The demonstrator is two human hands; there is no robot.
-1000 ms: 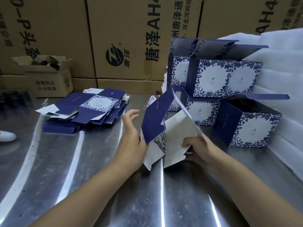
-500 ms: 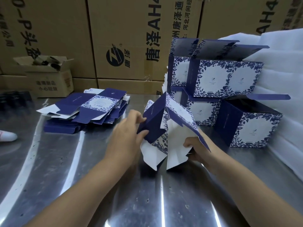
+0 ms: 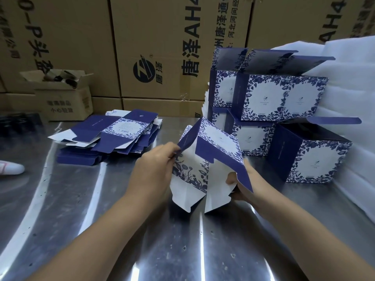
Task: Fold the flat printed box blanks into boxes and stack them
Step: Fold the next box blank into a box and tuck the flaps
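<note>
I hold a half-opened box blank (image 3: pixel 205 165), dark blue with a white floral print, upright over the steel table (image 3: pixel 101 230). My left hand (image 3: pixel 156 169) pinches its left blue panel near the top. My right hand (image 3: pixel 241 185) grips its lower right side, partly hidden behind a blue flap. Two white bottom flaps hang down toward the table. A pile of flat blanks (image 3: pixel 109 136) lies at the left. Folded boxes (image 3: pixel 269 98) with raised lids are stacked at the right, and one folded box (image 3: pixel 312 157) stands in front.
Large brown cartons (image 3: pixel 154 47) wall off the back of the table. A small open carton (image 3: pixel 60 94) sits at the back left. White foam sheets (image 3: pixel 349 82) rise on the right behind the boxes. A white object (image 3: pixel 10 168) pokes in at the left edge.
My left hand has closed on the blank's left panel, where it was open beside it. The blank has spread open and its printed panel now faces up to the right.
</note>
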